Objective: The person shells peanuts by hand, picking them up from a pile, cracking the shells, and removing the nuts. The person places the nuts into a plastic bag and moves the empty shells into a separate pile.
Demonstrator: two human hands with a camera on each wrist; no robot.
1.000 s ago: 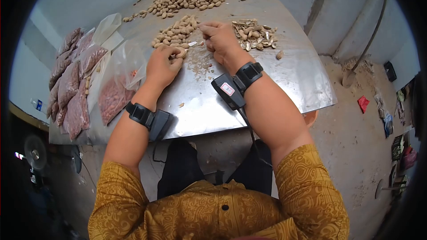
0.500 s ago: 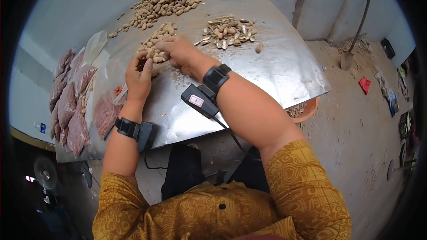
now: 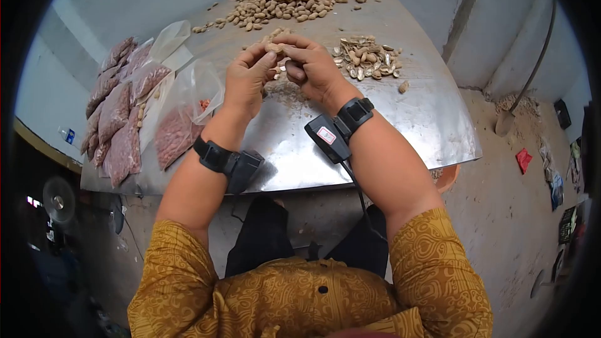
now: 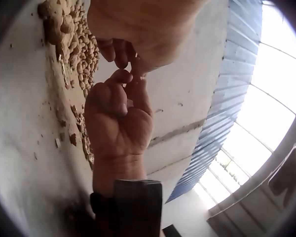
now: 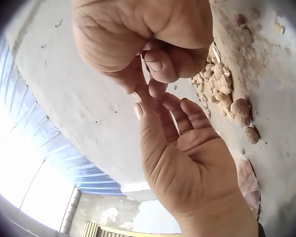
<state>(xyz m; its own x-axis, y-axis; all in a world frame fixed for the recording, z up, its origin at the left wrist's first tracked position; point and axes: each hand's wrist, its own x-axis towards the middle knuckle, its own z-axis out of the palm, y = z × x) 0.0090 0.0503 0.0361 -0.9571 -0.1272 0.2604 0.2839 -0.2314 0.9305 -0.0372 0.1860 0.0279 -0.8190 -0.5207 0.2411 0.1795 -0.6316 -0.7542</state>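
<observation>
My left hand (image 3: 245, 84) and right hand (image 3: 318, 70) meet above the metal table (image 3: 288, 150), fingertips together. Between them, thumbs and fingers of both hands pinch a peanut (image 3: 273, 48), mostly covered by the fingers. In the left wrist view the right hand (image 4: 121, 118) has its fingers curled inward. The right wrist view shows the left hand (image 5: 192, 163), its thumb and fingertips raised to the other hand's fingers. A small group of unshelled peanuts (image 5: 219, 86) lies on the table behind the hands. To their right is a heap of peanut shells (image 3: 369, 62).
A large pile of unshelled peanuts (image 3: 294, 1) covers the table's far end. Filled bags of reddish kernels (image 3: 116, 116) are stacked on the left, beside an open plastic bag (image 3: 178, 138) of kernels. One lone peanut (image 3: 403, 87) lies near the shells. A shovel (image 3: 506, 122) leans against the wall.
My right hand first moved left toward the small peanut group, then both hands came up together at a peanut. The head view swung right, then back.
</observation>
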